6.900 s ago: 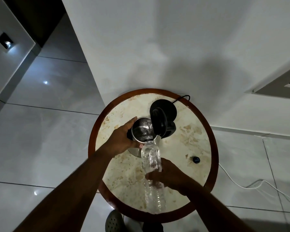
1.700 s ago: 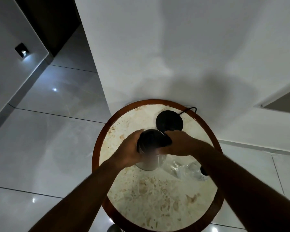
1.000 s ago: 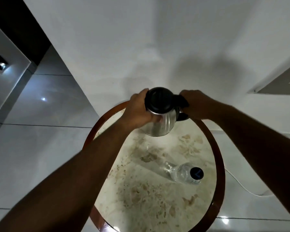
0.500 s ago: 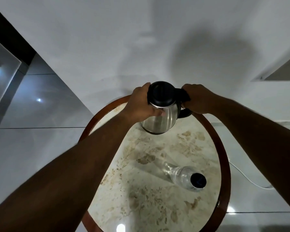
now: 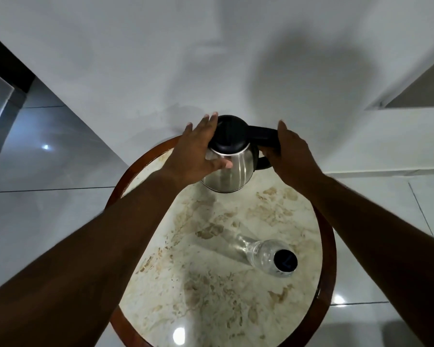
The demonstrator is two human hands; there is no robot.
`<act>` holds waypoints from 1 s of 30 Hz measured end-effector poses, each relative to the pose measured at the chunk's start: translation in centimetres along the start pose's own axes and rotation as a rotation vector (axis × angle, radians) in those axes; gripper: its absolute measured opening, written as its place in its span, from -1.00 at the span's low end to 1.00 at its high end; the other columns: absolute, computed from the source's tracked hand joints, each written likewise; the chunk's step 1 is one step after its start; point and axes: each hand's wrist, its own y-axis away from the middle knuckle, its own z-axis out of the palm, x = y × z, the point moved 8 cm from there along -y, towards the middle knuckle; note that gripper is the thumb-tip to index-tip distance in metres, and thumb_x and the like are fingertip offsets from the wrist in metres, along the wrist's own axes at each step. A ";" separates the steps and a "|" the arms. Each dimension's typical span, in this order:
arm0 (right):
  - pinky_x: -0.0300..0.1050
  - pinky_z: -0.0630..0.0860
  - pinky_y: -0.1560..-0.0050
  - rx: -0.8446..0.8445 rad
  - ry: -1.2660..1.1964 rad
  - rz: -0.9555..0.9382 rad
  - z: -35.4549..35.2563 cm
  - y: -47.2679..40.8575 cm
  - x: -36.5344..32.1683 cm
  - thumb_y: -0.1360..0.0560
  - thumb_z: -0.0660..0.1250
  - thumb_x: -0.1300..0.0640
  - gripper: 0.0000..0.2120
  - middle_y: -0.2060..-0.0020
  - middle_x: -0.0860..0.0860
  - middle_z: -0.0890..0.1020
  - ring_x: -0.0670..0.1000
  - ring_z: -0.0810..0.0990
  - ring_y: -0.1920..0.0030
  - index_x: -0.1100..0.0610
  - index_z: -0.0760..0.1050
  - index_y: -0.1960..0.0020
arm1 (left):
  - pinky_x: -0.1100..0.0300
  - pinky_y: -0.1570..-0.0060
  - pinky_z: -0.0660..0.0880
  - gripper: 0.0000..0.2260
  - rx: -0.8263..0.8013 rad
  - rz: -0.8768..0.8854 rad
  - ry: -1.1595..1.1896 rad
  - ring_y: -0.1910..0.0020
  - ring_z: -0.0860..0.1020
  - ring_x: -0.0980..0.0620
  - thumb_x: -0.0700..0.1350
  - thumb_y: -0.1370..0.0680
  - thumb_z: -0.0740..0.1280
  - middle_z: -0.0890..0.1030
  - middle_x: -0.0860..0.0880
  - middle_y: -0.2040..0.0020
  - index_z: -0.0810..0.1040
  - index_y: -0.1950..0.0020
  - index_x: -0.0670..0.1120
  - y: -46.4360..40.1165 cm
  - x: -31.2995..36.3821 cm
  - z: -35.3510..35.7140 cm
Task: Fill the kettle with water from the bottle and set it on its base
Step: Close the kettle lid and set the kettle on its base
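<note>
The steel kettle (image 5: pixel 233 172), its black lid (image 5: pixel 229 134) closed, stands upright at the far edge of the round table. Its base is hidden beneath it. My left hand (image 5: pixel 198 152) lies flat against the kettle's left side, fingers straight and apart, thumb on the steel. My right hand (image 5: pixel 290 152) rests against the black handle (image 5: pixel 262 135) with fingers extended, not wrapped round it. The clear plastic bottle (image 5: pixel 259 252), closed with a dark cap (image 5: pixel 285 260), stands upright at the table's near right, apart from both hands.
The table has a marbled top (image 5: pixel 211 284) and a dark wooden rim (image 5: pixel 329 246). A white wall (image 5: pixel 211 58) rises directly behind the kettle. Glossy grey floor tiles (image 5: pixel 35 209) lie on both sides.
The kettle was carried from mid-table to the far edge and now stands there. Both hands, gripping it half a second ago, have opened their fingers. The bottle has stayed in place.
</note>
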 end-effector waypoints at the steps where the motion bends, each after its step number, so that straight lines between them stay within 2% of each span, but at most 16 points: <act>1: 0.09 0.37 -0.28 0.016 0.010 -0.005 0.1 0.2 0.1 -0.61 0.21 0.12 -0.42 -0.35 0.24 0.40 0.22 0.41 -0.31 0.24 0.04 -0.51 | -0.02 -0.56 -0.11 -0.05 0.000 -0.007 0.003 -0.60 -0.05 -0.05 0.16 -0.42 0.47 0.05 -0.05 -0.63 -0.06 -0.60 -0.01 0.0 -0.3 0.0; 4: 0.17 0.29 -0.37 0.074 0.120 -0.028 0.1 0.1 -0.2 -0.63 0.16 0.13 -0.45 -0.46 0.25 0.25 0.27 0.31 -0.39 0.22 0.00 -0.52 | -0.02 -0.55 -0.09 -0.04 0.001 -0.032 0.021 -0.60 -0.05 -0.10 0.20 -0.40 0.46 0.06 -0.03 -0.63 -0.05 -0.60 0.04 -0.5 -1.2 0.2; 9: 0.19 0.31 -0.36 0.071 0.376 -0.062 0.0 -0.1 -1.3 -0.58 0.22 0.23 -0.38 -0.50 0.30 0.14 0.29 0.24 -0.44 0.29 -0.03 -0.51 | 0.05 -0.53 -0.15 -0.04 0.028 0.041 -0.016 -0.60 -0.02 0.02 0.19 -0.41 0.46 0.11 -0.04 -0.62 -0.04 -0.60 -0.04 -0.9 -0.9 0.3; 12: 0.20 0.33 -0.32 0.085 0.354 -0.022 -0.4 -0.1 -1.8 -0.60 0.17 0.16 -0.43 -0.49 0.28 0.16 0.29 0.25 -0.43 0.30 0.01 -0.50 | -0.03 -0.56 -0.13 -0.03 0.029 0.020 -0.027 -0.60 -0.05 -0.03 0.21 -0.40 0.47 0.09 -0.04 -0.62 -0.06 -0.60 0.00 -1.0 -1.3 0.4; 17: 0.12 0.27 -0.38 0.070 0.275 -0.058 0.1 1.0 -2.1 -0.59 0.22 0.11 -0.42 -0.51 0.21 0.17 0.23 0.25 -0.45 0.25 0.05 -0.51 | -0.24 -0.51 0.03 0.00 -0.027 -0.054 -0.113 -0.60 -0.12 -0.17 0.29 -0.40 0.41 -0.04 0.00 -0.64 -0.17 -0.59 0.06 -0.7 -1.6 0.4; 19: 0.09 0.22 -0.41 0.084 0.241 -0.083 -0.1 1.8 -2.3 -0.60 0.20 0.10 -0.44 -0.52 0.19 0.16 0.19 0.19 -0.48 0.23 0.08 -0.51 | -0.20 -0.49 0.09 -0.06 0.008 -0.028 -0.211 -0.60 -0.11 -0.17 0.30 -0.46 0.34 -0.05 -0.03 -0.64 -0.16 -0.60 0.00 -0.1 -1.0 -0.1; 23: 0.04 0.12 -0.46 0.083 0.239 -0.160 -0.8 2.2 -3.2 -0.61 0.18 0.06 -0.47 -0.52 0.17 0.18 0.12 0.09 -0.53 0.22 0.13 -0.50 | -0.06 -0.50 0.07 -0.29 0.119 0.083 -0.270 -0.60 -0.08 -0.09 0.22 -0.60 0.13 -0.01 -0.05 -0.63 -0.07 -0.60 -0.09 1.5 -0.2 -1.5; 26: 0.05 0.11 -0.47 0.033 0.268 -0.176 -0.5 1.9 -3.9 -0.62 0.15 0.04 -0.48 -0.53 0.18 0.16 0.12 0.07 -0.53 0.24 0.14 -0.50 | -0.11 -0.46 0.17 -0.39 0.074 0.073 -0.298 -0.60 -0.05 -0.05 0.18 -0.63 0.06 0.04 -0.01 -0.63 0.00 -0.61 -0.04 2.0 -0.4 -1.5; 30: 0.04 0.07 -0.48 0.016 0.254 -0.150 0.1 1.9 -4.0 -0.63 0.13 0.03 -0.45 -0.54 0.18 0.10 0.12 0.04 -0.53 0.25 0.08 -0.51 | -0.11 -0.41 0.27 -0.44 0.042 0.044 -0.294 -0.57 0.13 -0.14 0.16 -0.64 0.03 0.21 -0.06 -0.59 0.09 -0.59 -0.05 1.8 0.1 -1.3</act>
